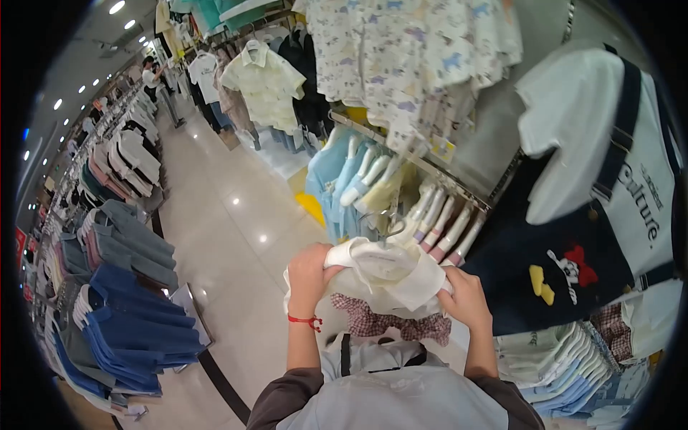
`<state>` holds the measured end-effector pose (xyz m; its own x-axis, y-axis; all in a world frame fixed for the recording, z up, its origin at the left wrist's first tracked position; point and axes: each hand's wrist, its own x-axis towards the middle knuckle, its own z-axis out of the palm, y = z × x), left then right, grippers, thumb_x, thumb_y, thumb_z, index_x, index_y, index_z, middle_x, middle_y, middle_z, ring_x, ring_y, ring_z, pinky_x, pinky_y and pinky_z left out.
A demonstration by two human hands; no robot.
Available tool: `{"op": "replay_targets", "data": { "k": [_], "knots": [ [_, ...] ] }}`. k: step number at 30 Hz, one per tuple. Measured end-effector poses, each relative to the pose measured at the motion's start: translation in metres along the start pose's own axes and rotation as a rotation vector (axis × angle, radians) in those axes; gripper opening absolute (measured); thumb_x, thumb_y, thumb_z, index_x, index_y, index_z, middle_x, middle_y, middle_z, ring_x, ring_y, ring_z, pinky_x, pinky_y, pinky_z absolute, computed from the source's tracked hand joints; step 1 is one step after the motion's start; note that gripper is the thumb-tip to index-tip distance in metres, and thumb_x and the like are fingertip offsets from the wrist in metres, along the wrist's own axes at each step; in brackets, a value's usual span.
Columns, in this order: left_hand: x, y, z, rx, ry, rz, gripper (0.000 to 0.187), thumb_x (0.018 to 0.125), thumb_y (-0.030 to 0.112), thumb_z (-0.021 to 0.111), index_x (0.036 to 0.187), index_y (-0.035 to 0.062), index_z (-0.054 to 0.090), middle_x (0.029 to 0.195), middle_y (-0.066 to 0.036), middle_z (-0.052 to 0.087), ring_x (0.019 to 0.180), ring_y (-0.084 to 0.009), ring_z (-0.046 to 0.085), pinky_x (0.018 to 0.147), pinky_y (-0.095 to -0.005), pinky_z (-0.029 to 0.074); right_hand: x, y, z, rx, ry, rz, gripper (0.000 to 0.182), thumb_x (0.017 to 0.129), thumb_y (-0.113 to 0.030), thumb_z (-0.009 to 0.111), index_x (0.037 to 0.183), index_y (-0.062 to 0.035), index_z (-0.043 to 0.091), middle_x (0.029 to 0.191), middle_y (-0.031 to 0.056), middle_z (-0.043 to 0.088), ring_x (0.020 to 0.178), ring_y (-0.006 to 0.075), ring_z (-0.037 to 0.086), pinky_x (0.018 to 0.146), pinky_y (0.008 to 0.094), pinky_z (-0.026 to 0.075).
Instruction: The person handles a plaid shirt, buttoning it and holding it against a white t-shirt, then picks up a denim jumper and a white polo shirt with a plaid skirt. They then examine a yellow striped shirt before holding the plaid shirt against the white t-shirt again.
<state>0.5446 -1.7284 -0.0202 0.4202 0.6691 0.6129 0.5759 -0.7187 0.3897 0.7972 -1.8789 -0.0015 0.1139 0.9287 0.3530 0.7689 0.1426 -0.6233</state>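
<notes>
A white collared shirt [410, 285] on a hanger [380, 252] is spread between my two hands in front of my chest. The hanger's metal hook sticks up behind the collar. My left hand [309, 276], with a red cord bracelet at the wrist, is closed on one shoulder of the shirt. On the opposite shoulder, my right hand [467, 295] grips the fabric with its thumb on top. Reddish checked cloth [390, 320] shows below the white part. Just beyond the shirt hang several garments on white hangers [448, 226] along a rail.
To the right are a dark garment with a cartoon patch [566, 276] and a white top with straps [645, 165]. Printed shirts [416, 61] hang above the metal rail [408, 154]. Blue polo shirts [140, 326] line the left side, across the tiled floor [229, 236]. A person [159, 86] stands far off.
</notes>
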Motion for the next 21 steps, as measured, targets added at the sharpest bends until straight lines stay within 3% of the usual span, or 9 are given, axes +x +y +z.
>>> {"op": "replay_targets", "data": {
  "k": [3,6,9,12,13,16,17,20,21],
  "knots": [
    [0.032,-0.063,0.006,0.000,-0.036,0.035,0.033,0.066,0.033,0.068,0.083,0.0055,0.059,0.074,-0.009,0.057,0.070,-0.0290,0.055,0.058,-0.0382,0.041,0.036,0.008,0.029,-0.032,0.039,0.053,0.030,0.072,-0.016,0.063,0.097,-0.0010,0.054,0.083,0.0192,0.060,0.077,0.0379,0.058,0.066,0.0418,0.046],
    [0.067,-0.136,0.038,-0.030,-0.128,0.091,0.037,0.069,0.030,0.069,0.094,0.0058,0.057,0.083,-0.012,0.057,0.080,-0.0314,0.054,0.067,-0.0385,0.043,0.064,0.006,0.078,0.031,0.084,0.165,0.028,0.073,-0.015,0.063,0.095,-0.0009,0.054,0.083,0.0209,0.060,0.078,0.0390,0.058,0.067,0.0418,0.046],
    [0.095,-0.193,0.074,-0.258,-0.174,0.139,0.042,0.073,0.024,0.067,0.108,0.0057,0.053,0.098,-0.013,0.057,0.095,-0.0286,0.054,0.080,-0.0343,0.043,0.068,-0.004,0.133,0.095,0.149,0.300,0.027,0.073,-0.015,0.063,0.092,0.0001,0.052,0.079,0.0223,0.059,0.074,0.0385,0.059,0.065,0.0404,0.046],
    [0.116,-0.250,0.110,-0.895,-0.700,-0.127,0.045,0.078,0.018,0.064,0.118,0.0041,0.047,0.112,-0.013,0.054,0.108,-0.0225,0.050,0.091,-0.0298,0.039,0.055,-0.026,0.159,0.134,0.171,0.529,0.025,0.072,-0.015,0.063,0.087,0.0004,0.051,0.075,0.0220,0.059,0.072,0.0379,0.059,0.062,0.0386,0.046],
    [0.124,-0.267,0.126,-1.274,-0.868,-0.209,0.043,0.083,0.018,0.059,0.120,0.0008,0.045,0.117,-0.010,0.053,0.111,-0.0165,0.047,0.093,-0.0270,0.037,0.045,-0.028,0.169,0.100,0.225,0.544,0.023,0.070,-0.013,0.063,0.083,0.0000,0.050,0.072,0.0209,0.058,0.069,0.0374,0.059,0.060,0.0366,0.046],
    [0.153,-0.236,0.163,-1.084,-1.018,-0.284,0.040,0.088,0.021,0.053,0.120,-0.0008,0.044,0.116,-0.011,0.053,0.110,-0.0173,0.047,0.093,-0.0281,0.036,0.020,-0.048,0.193,0.069,0.381,0.705,0.023,0.068,-0.012,0.063,0.082,-0.0001,0.050,0.071,0.0194,0.058,0.066,0.0357,0.059,0.059,0.0361,0.046],
    [0.157,-0.227,0.186,-1.107,-1.046,-0.200,0.043,0.088,0.026,0.053,0.120,-0.0020,0.044,0.117,-0.015,0.053,0.111,-0.0217,0.048,0.094,-0.0310,0.037,0.013,-0.059,0.198,0.060,0.413,0.779,0.023,0.068,-0.012,0.063,0.082,0.0000,0.050,0.070,0.0190,0.058,0.066,0.0341,0.059,0.059,0.0359,0.046],
    [0.168,-0.191,0.243,-0.689,-1.044,0.209,0.052,0.083,0.032,0.058,0.124,0.0024,0.044,0.120,-0.022,0.048,0.112,-0.0308,0.048,0.095,-0.0353,0.037,0.012,-0.090,0.197,0.056,0.491,0.955,0.023,0.068,-0.012,0.063,0.083,0.0002,0.051,0.071,0.0180,0.059,0.066,0.0295,0.061,0.061,0.0349,0.047],
    [0.162,-0.191,0.262,-0.440,-0.959,0.353,0.060,0.079,0.036,0.061,0.129,0.0098,0.040,0.124,-0.026,0.040,0.110,-0.0398,0.046,0.094,-0.0400,0.038,0.014,-0.101,0.197,0.082,0.498,1.017,0.024,0.068,-0.013,0.063,0.085,0.0004,0.051,0.073,0.0179,0.059,0.068,0.0283,0.061,0.062,0.0343,0.047]
  ]
}}
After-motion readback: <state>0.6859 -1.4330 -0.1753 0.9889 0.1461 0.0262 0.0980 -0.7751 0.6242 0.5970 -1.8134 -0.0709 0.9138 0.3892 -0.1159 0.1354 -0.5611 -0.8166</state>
